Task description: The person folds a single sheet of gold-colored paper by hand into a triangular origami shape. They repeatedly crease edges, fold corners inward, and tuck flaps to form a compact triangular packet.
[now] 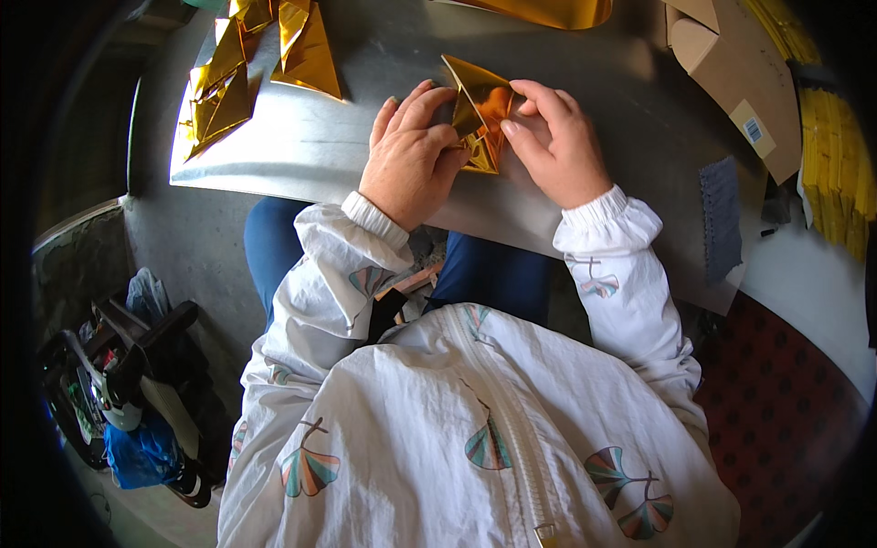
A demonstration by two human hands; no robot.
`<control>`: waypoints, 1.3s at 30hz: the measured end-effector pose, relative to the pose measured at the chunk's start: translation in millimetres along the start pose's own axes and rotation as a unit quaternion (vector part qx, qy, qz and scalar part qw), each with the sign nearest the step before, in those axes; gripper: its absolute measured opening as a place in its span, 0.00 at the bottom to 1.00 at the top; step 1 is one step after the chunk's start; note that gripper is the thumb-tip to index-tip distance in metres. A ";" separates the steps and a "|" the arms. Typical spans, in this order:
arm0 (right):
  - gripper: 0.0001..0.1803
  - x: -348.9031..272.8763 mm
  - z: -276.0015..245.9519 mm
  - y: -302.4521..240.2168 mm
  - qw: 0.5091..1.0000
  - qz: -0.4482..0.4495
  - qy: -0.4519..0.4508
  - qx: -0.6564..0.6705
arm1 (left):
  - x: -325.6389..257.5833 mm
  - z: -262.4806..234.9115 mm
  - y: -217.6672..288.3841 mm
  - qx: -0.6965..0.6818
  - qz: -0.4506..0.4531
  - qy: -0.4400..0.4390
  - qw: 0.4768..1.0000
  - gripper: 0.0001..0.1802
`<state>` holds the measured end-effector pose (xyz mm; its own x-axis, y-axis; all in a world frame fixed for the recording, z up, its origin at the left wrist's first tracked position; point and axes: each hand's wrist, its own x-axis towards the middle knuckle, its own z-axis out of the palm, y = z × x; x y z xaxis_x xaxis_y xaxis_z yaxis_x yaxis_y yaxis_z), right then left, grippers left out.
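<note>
Between my hands, near the front edge of the metal-topped table (311,164), is a partly folded sheet of shiny gold foil paper (479,99). It has a pointed upper corner and a creased lower part. My left hand (408,153) is closed on its left side, with the fingers curled and the thumb low by the creases. My right hand (565,146) pinches the right edge between thumb and forefinger. Folded gold foil pieces (222,102) lie in a group at the far left, beside a pointed gold foil piece (307,57).
Flat gold foil (553,9) lies at the table's far side. At right are a cardboard box (735,78), yellow bundles (833,173) and a grey cloth with jagged edges (720,219). Dark wooden furniture (151,333) holding bags stands lower left, with a blue bag (142,452).
</note>
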<state>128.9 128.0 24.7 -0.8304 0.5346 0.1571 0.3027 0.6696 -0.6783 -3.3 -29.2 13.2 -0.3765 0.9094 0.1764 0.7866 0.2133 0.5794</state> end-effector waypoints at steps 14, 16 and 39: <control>0.32 -16.6 13.2 -2.0 0.989 -0.083 0.009 -0.124 | 3.8 5.6 12.9 0.003 -0.067 0.031 0.997 0.08; 0.32 -19.0 13.5 -3.6 0.988 -0.077 -0.002 -0.134 | 3.3 7.3 13.4 0.007 -0.070 0.037 0.997 0.09; 0.25 -14.7 19.9 -4.8 0.989 -0.067 0.041 -0.121 | -6.9 0.2 -6.5 -0.030 -0.003 0.038 0.999 0.07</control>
<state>130.4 106.7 11.3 -0.8328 0.4656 0.2993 0.3035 0.8364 -0.4565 -5.8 -36.8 8.0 -0.4179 0.8786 0.2312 0.7544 0.1938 0.6271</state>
